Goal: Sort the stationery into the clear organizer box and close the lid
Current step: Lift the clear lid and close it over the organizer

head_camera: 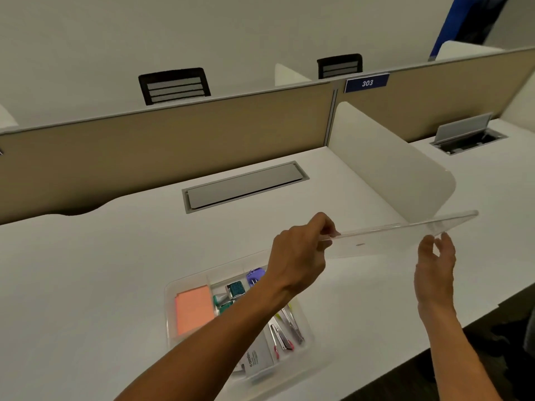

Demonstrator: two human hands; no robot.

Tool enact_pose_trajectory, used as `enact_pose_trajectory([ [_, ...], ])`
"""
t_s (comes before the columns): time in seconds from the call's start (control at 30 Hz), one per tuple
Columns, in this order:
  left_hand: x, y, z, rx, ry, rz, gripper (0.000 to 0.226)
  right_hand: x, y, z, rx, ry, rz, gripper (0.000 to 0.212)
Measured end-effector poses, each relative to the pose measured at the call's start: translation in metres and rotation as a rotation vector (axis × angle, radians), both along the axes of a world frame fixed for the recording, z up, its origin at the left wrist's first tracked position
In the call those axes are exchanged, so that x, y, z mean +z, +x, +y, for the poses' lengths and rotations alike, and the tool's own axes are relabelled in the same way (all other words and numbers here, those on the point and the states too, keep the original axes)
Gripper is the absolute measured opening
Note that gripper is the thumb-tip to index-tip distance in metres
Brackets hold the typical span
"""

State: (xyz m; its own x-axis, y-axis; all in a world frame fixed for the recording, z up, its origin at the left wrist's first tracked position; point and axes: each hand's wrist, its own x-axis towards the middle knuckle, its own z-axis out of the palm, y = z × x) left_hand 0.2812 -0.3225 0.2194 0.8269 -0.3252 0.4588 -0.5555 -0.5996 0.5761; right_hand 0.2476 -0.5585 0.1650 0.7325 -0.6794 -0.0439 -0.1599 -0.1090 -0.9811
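The person is holding the clear lid (385,238) in the air, up and to the right of the clear organizer box (185,340), which is sitting open on the white bench (86,270). The left hand (298,256) is pinching the lid's left edge, its grip narrow and closed on the plastic, thumb on top and fingers beneath. The right hand (434,264) is reaching up at the lid's near right corner with its grip wide; its fingertips look to be just touching or just short of the edge, and I cannot tell which.

Inside the box, the stationery is already lying in compartments: orange sticky notes (192,311) in the left section, green and purple clips (234,289) toward the far side, staplers (285,331) to the right, and a small white packet (256,360) at the near edge. The left forearm is crossing over the box and hiding part of it.

Sorting appears finished, so the lid is probably being held level by two opposite ends in order to line it up squarely over the box rim before lowering it.
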Motion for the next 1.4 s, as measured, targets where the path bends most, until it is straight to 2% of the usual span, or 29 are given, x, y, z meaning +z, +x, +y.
enact_pose_trajectory([
  [0.13,0.034,-0.008,0.026,-0.075,-0.245,0.089,0.019,0.008,-0.007,0.008,-0.007,-0.014,-0.026,0.073],
  [0.27,0.074,-0.015,0.061,-0.182,-0.687,0.260,0.023,0.016,-0.010,0.007,0.048,-0.057,-0.048,0.064],
  [0.37,0.088,-0.015,0.090,-0.018,-0.988,0.287,0.028,0.022,-0.008,0.017,0.225,-0.067,-0.063,0.050],
  [0.43,0.084,-0.011,0.110,0.105,-1.070,0.326,0.037,0.026,-0.007,0.036,0.291,-0.101,-0.067,0.036],
  [0.6,0.049,-0.011,0.157,0.266,-0.967,0.357,0.059,0.018,-0.010,0.084,0.332,-0.081,-0.075,0.021],
  [0.73,-0.003,-0.031,0.192,0.600,-1.014,0.395,0.038,-0.006,-0.022,0.116,0.439,-0.061,0.047,0.019],
  [0.8,-0.037,-0.043,0.208,0.692,-0.944,0.430,0.032,-0.027,-0.033,0.128,0.488,-0.123,0.148,0.021],
  [0.93,-0.094,-0.059,0.235,0.681,-0.630,0.538,0.042,-0.062,-0.051,0.142,0.599,-0.411,0.350,0.036],
  [1.0,-0.112,-0.062,0.244,0.684,-0.549,0.573,0.047,-0.070,-0.054,0.149,0.644,-0.447,0.424,0.041],
  [1.13,-0.135,-0.061,0.247,0.708,-0.497,0.598,0.048,-0.082,-0.059,0.160,0.723,-0.463,0.489,0.049],
  [1.4,-0.159,-0.050,0.236,0.747,-0.431,0.675,0.048,-0.098,-0.063,0.167,0.609,-0.787,0.591,0.058],
])
